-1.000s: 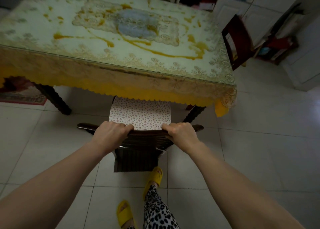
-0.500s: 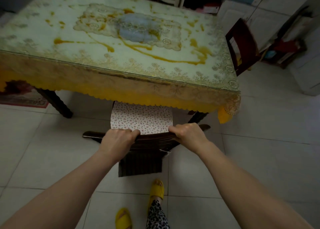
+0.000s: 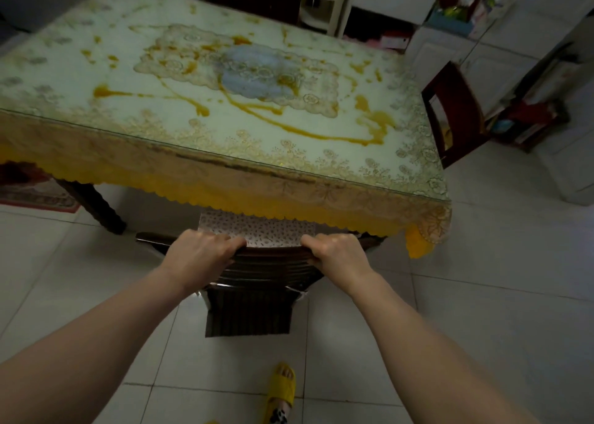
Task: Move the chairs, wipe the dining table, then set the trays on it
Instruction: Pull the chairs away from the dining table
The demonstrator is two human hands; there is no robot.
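A dark wooden chair (image 3: 250, 314) stands at the near side of the dining table (image 3: 80, 79). Its speckled seat cushion (image 3: 266, 230) is mostly tucked under the yellow tablecloth hem. My left hand (image 3: 201, 253) and my right hand (image 3: 337, 253) both grip the chair's top rail, fingers curled over it. The glass-topped table carries orange streaks of spilled liquid (image 3: 289, 128) over a lace cloth. A second dark chair (image 3: 456, 115) stands at the table's right end. No tray or cloth is in view.
A dark table leg (image 3: 96, 208) and a red rug (image 3: 38, 195) are at the left. Cluttered shelves (image 3: 530, 118) and white cabinets (image 3: 434, 54) line the right and back. My yellow slipper (image 3: 283, 391) is on the white tiled floor behind the chair.
Less of the seat cushion shows past the tablecloth hem, and the chair back is closer to the table edge. Both hands keep their grip on the rail.
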